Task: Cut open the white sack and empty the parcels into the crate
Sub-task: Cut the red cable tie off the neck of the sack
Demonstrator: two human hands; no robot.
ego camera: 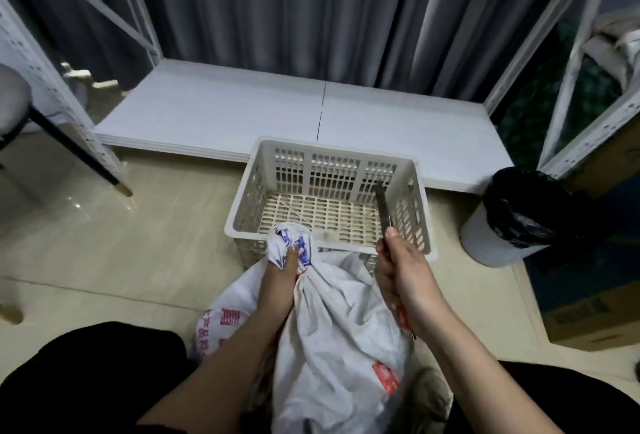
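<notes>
A white sack (332, 322) with red and blue print stands on the floor between my knees, its neck bunched and tied. My left hand (278, 277) grips the bunched neck just below the top tuft, which leans over the crate's near rim. My right hand (403, 270) holds a knife (383, 206) by its handle, blade pointing up and away over the crate's right side. The white slatted plastic crate (242, 211) sits on the floor right behind the sack, with nothing inside it. The parcels are hidden in the sack.
A grey bin with a black liner (512, 218) stands right of the crate, and a cardboard box (588, 309) lies further right. White boards (214, 111) lie flat behind the crate before grey curtains. Metal shelf frames flank both sides; a chair leg (79, 153) slants at left.
</notes>
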